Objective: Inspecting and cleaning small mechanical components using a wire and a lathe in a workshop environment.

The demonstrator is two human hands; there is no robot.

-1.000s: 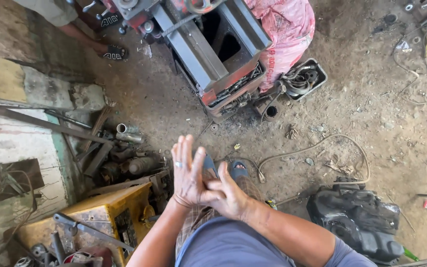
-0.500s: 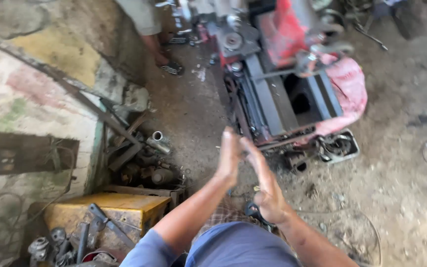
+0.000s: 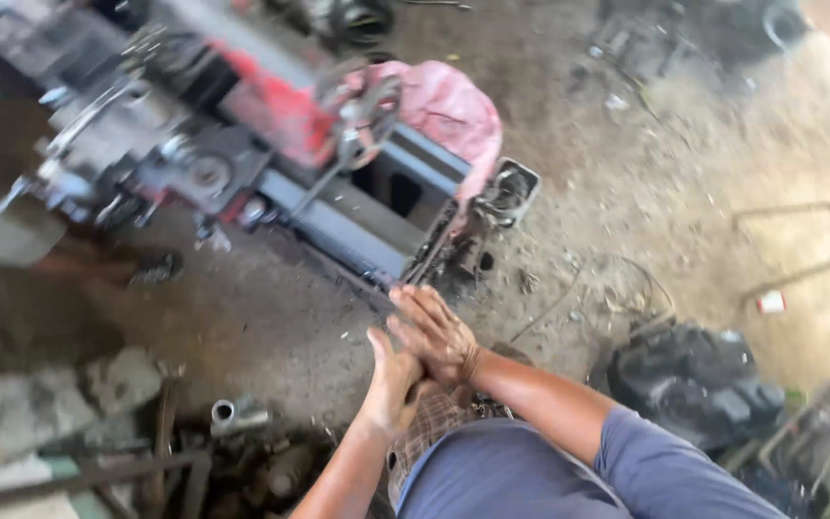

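- Two hands meet at the picture's centre: the right hand [image 3: 434, 332] lies flat over the left hand [image 3: 394, 380], palms pressed together, fingers stretched out, nothing visibly held between them.
- One grey and red lathe [image 3: 271, 163] stands at 11 o'clock from the hands, its bed end just beyond the right fingertips [image 3: 405, 298].
- One pink cloth [image 3: 444, 106] drapes it at 12 o'clock.
- One short metal pipe [image 3: 232, 415] lies at 8 o'clock.
- One black casing [image 3: 694, 384] sits at 4 o'clock.
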